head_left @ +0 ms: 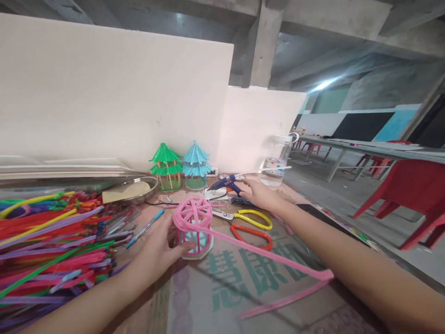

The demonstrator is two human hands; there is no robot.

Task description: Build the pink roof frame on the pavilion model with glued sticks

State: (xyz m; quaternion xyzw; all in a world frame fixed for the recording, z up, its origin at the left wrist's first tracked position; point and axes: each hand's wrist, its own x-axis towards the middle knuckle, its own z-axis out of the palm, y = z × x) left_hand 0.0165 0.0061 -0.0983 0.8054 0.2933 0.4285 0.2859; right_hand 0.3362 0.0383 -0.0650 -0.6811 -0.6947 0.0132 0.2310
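Observation:
My left hand (163,246) grips the lower part of a small pink pavilion model (193,218), its thumb at the octagonal base. Pink fuzzy strips form the model's spoked, ring-shaped top. A long pink pipe cleaner (264,253) trails from that ring to the right and bends back over the cardboard. Farther off, my right hand (255,192) is closed around the handle of a dark blue hot glue gun (222,183), whose nozzle points left. Scissors (239,220) with one yellow and one red handle lie between the hands.
Bundles of coloured pipe cleaners (55,246) cover the left side. Behind stand a green pavilion (165,167), a blue pavilion (195,165) and a clear water bottle (274,162). A metal bowl (151,188) and a blue pen (145,227) lie near my left hand.

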